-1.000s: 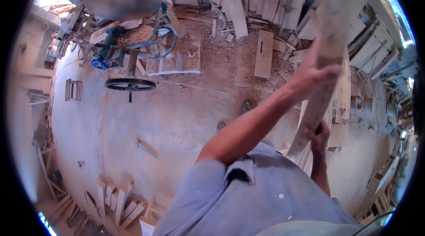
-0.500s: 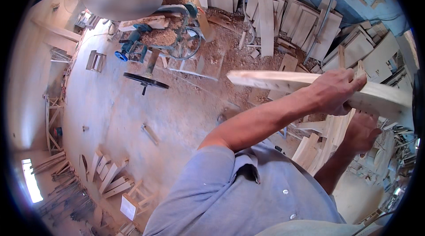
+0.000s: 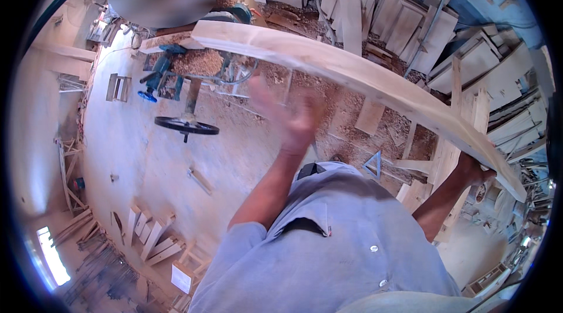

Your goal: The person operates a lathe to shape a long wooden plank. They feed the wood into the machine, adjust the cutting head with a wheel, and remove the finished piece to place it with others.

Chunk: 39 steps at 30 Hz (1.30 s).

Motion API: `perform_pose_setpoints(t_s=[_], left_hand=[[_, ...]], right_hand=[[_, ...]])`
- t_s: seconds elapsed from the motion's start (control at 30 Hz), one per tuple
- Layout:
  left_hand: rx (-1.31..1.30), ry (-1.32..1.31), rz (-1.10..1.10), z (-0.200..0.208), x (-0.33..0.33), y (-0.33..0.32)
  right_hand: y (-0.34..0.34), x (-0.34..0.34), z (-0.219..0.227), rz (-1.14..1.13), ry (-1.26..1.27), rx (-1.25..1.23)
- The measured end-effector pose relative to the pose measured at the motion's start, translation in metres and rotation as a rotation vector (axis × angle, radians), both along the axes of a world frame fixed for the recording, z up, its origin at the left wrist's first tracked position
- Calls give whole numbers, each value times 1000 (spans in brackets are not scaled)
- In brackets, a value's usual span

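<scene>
A long pale wooden plank [image 3: 352, 69] spans the space in front of me, from above the machine at the upper left down to the right. My right hand [image 3: 472, 173] grips its near right end from below, fingers partly hidden by the wood. My left hand [image 3: 291, 116] is off the plank, raised just below its middle. Motion smears it somewhat, but the fingers look spread, with nothing in them.
Under the plank's far end stands a machine with a black handwheel [image 3: 186, 125], a blue handwheel [image 3: 146, 97] and heaped sawdust [image 3: 202, 62]. Boards [image 3: 399, 25] lean at the back right. A blue triangular frame [image 3: 372, 164] is near my waist. Wood pieces [image 3: 153, 237] lie at lower left.
The plank has swung and moved left, its far end now over the machine. My left hand has let go of it and moved left. My right hand now holds its near end.
</scene>
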<state>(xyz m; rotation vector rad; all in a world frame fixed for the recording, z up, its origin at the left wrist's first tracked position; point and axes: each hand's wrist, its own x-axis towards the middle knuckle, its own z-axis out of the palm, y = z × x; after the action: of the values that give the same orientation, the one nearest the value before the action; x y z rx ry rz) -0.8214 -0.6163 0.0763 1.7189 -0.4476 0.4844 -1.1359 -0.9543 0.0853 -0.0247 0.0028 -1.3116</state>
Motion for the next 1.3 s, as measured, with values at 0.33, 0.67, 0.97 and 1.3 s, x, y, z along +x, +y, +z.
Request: perform_pose_setpoints(t_s=[0.33,0.67,0.97,1.3], left_hand=[[-1447,1045,-683,-6,177,44],[-1320,1347,-196,-97,263,29],[-1244,1225,-172,-136,291,28],[557,201,467,-115,320,92]], right_hand=[[73,138,-44,164,96,-55],[18,173,-104,-137,1130,574],[-4,196,-179,163,1206,468],[18,248,-144,351,980,605]])
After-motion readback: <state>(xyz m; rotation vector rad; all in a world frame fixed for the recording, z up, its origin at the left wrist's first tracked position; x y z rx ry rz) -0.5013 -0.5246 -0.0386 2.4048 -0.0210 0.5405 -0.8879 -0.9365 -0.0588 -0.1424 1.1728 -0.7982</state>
